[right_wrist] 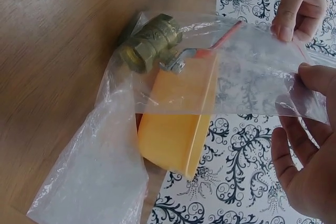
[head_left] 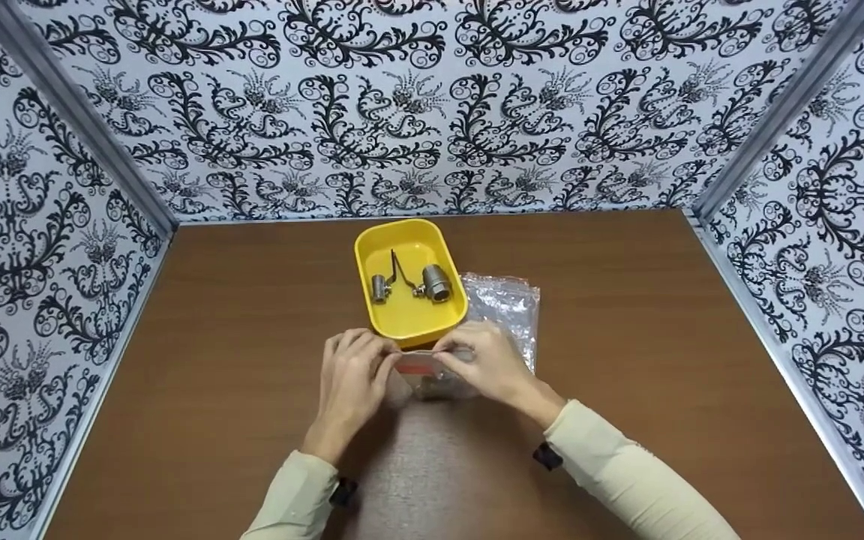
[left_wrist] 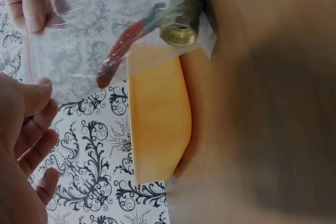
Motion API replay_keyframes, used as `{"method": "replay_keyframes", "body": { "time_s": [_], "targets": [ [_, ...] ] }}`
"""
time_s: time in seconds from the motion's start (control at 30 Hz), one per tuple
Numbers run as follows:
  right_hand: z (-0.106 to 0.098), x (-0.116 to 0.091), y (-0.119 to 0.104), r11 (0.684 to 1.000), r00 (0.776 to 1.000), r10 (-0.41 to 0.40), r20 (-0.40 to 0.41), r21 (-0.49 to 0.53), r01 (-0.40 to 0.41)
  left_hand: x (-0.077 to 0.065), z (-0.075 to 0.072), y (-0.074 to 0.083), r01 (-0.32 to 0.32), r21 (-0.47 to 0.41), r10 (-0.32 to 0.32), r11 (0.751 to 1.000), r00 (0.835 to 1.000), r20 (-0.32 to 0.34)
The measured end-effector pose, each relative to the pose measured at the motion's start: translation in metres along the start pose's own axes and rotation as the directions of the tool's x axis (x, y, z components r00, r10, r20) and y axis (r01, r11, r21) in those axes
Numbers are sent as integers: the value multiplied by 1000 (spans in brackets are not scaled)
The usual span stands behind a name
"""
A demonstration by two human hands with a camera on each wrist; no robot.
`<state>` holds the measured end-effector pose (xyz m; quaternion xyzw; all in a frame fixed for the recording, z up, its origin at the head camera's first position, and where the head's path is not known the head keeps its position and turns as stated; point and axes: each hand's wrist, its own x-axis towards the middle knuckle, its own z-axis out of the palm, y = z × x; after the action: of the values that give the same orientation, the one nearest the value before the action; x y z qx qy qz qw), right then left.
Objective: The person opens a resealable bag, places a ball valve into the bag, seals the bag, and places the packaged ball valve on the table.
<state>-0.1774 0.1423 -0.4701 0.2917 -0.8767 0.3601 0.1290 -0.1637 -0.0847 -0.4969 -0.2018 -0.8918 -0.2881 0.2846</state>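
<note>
A clear zip bag point(left_wrist: 79, 59) hangs between my hands with its mouth end up. Inside it, at the low end, lies a brass ball valve point(right_wrist: 152, 43) with a red lever handle point(left_wrist: 123, 51). My left hand point(head_left: 353, 375) pinches one side of the bag's top edge between thumb and fingers. At the other side of that edge, my right hand point(head_left: 492, 364) pinches the plastic the same way. The valve end hangs low, close over the table. Both hands are just in front of the yellow tray point(head_left: 409, 326).
Two steel ball valves lie in the tray, a small one point(head_left: 379, 289) at left and a larger one point(head_left: 437, 283) at right. A flat clear plastic bag point(head_left: 518, 307) lies right of the tray on the brown table point(head_left: 252, 300). Patterned walls point(head_left: 417, 97) stand at the back and sides.
</note>
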Motion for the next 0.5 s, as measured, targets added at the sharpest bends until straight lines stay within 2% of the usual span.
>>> {"method": "replay_keyframes", "body": {
  "time_s": [0.23, 0.5],
  "targets": [
    [0, -1, 1, 999, 1000, 26, -2, 24, -26, -3, -1, -7, 21, -25, -21, 999, 1000, -6],
    [0, -2, 3, 999, 1000, 26, -5, 36, -26, -5, 0, -5, 37, -45, -36, 998, 999, 36]
  ]
}}
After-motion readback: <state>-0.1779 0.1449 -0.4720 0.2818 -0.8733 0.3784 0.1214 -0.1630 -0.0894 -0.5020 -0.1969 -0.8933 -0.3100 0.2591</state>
